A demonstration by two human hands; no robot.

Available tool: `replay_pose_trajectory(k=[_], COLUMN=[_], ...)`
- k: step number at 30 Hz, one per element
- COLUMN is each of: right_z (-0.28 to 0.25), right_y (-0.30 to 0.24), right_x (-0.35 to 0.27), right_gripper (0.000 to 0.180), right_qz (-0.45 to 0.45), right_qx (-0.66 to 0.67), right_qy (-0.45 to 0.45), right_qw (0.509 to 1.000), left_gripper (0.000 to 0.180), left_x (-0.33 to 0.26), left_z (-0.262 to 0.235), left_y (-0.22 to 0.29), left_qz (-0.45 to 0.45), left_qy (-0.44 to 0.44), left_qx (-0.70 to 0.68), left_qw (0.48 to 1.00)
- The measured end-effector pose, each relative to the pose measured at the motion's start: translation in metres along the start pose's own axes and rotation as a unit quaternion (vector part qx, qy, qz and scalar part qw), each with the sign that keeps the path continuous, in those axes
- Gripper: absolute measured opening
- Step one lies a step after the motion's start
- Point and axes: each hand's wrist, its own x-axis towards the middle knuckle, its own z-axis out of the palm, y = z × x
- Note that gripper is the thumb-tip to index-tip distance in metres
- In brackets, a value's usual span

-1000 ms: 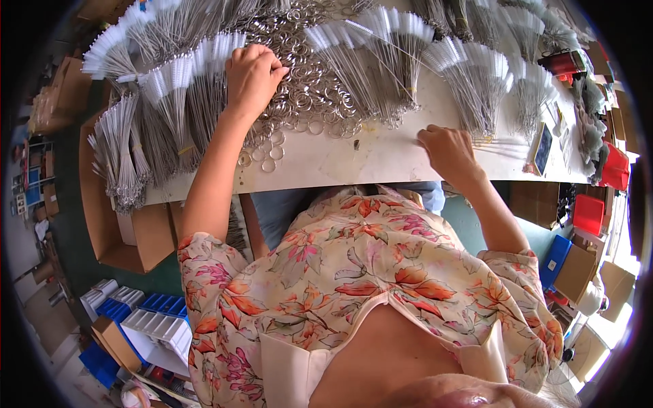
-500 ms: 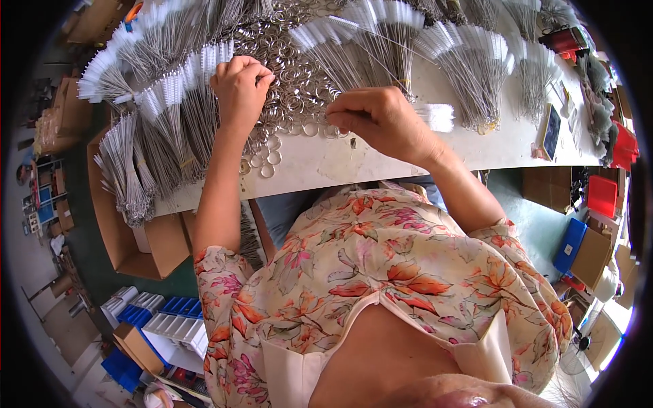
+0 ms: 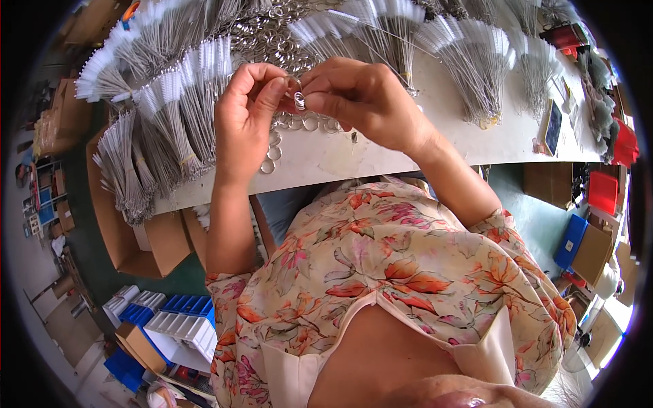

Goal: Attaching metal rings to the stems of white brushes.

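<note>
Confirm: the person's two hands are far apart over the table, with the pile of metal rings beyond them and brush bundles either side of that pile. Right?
No: the left hand and right hand are close together, fingertips at a small shiny metal piece, as the head view shows. The ring pile and brush bundles are as you say.

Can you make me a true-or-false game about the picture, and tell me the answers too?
1. The left hand and right hand are close together. True.

2. Small silvery loops show between the hands. True.

3. The bundled brushes have black bristles. False: their bristles are white.

4. All the loose metal rings lie on the floor. False: there is a heap of them on the table.

5. The shirt has flowers and leaves on it. True.
</note>
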Motion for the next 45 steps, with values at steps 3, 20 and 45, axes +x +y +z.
replay_pose_trajectory(k=[3, 20, 45], right_z=[0.011, 0.008, -0.01], right_y=[-0.003, -0.038, -0.034], right_x=[-0.006, -0.008, 0.004], right_gripper=[0.007, 0.015, 0.017], right_qz=[-0.2, 0.002, 0.182], right_qx=[-0.137, 0.173, 0.188], right_qy=[0.075, -0.012, -0.087], right_qw=[0.967, 0.985, 0.961], left_gripper=[0.013, 0.028, 0.03], left_x=[-0.009, -0.031, -0.016], left_z=[0.0, 0.008, 0.003], left_y=[0.007, 0.046, 0.035], left_qz=[-0.037, 0.268, 0.219], left_qy=[-0.008, 0.055, -0.002], left_qx=[-0.108, 0.1, 0.088], left_qw=[0.993, 0.957, 0.972])
